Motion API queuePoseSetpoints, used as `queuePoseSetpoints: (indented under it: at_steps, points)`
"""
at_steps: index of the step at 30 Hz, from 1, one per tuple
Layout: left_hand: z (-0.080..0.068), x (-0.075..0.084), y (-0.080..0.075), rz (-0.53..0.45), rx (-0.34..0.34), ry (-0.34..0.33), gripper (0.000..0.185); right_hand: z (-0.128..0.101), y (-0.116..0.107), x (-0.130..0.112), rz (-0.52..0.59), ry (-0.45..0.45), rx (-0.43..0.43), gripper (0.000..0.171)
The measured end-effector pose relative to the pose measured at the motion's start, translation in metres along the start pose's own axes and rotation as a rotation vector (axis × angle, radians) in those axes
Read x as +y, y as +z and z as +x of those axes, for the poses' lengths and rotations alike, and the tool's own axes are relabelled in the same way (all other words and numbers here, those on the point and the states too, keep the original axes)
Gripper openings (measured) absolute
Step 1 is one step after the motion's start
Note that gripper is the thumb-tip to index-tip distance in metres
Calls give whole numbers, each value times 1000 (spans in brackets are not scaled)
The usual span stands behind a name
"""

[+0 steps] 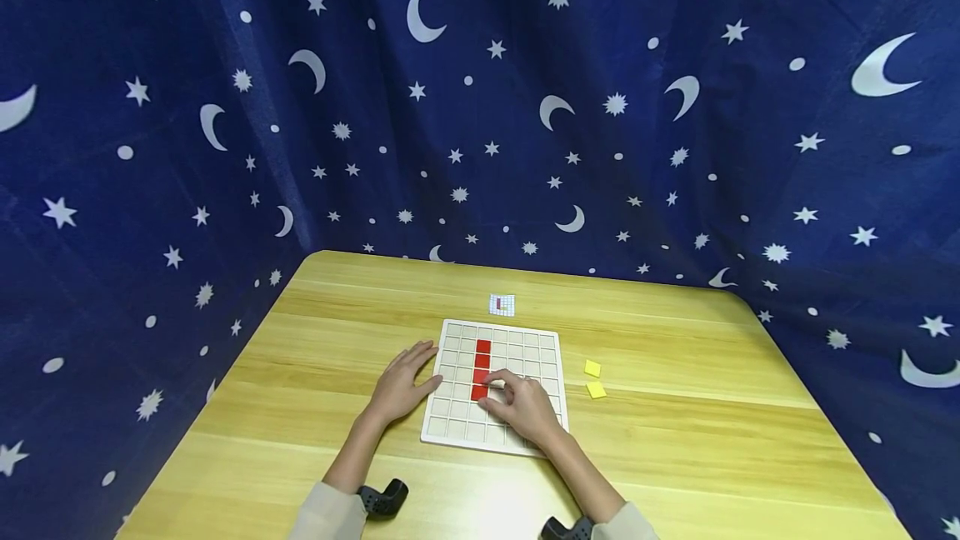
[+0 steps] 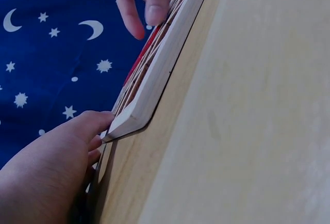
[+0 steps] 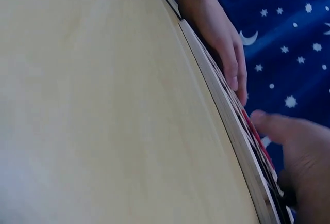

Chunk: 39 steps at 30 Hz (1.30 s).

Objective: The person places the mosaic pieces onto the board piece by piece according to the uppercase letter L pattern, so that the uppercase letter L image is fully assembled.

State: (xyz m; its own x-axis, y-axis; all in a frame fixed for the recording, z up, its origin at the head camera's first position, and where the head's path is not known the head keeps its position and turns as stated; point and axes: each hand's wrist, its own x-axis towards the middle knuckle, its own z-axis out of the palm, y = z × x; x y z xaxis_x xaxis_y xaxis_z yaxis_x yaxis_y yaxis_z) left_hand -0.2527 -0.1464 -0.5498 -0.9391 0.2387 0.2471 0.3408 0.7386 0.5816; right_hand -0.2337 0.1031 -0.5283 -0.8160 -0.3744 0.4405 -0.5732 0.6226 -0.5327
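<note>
From my remote seat I saw a white grid board (image 1: 517, 340) lying flat on a wooden table (image 1: 675, 440), directly in front of the person. A column of red tiles (image 1: 482, 369) ran away from the person, its long axis pointing toward the star-patterned blue curtain (image 1: 225, 148). The right hand (image 1: 525, 407) rested over the board's near middle, its fingertips (image 1: 501, 379) curled at the near end of the red column, just to its right; I could not tell whether they pinched a tile or only touched one. The left hand (image 1: 401, 382) lay flat with straight fingers against the board's left edge, holding nothing. The right hand was nearer the red tiles. Two yellow tiles (image 1: 594, 379) sat on the table to the right of the board, apart from both hands. A small pattern card (image 1: 502, 304) lay beyond the board, its drawing too small to read.
</note>
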Motion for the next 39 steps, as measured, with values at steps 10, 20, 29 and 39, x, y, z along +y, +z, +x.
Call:
queuePoseSetpoints:
  at_steps: [10,20,29,39]
  points:
    - [-1,0,-1,0,0,2,55,-2,-50,66,91,268,194,25]
    - [-1,-1,1,-6,3,5,55,-30,-103,123,139,507,105,37]
    - [0,-1,1,-3,-3,1,56,-30,-104,129,11,514,80,43]
    - [0,-1,0,-5,0,7,55,-25,-99,113,4,444,157,36]
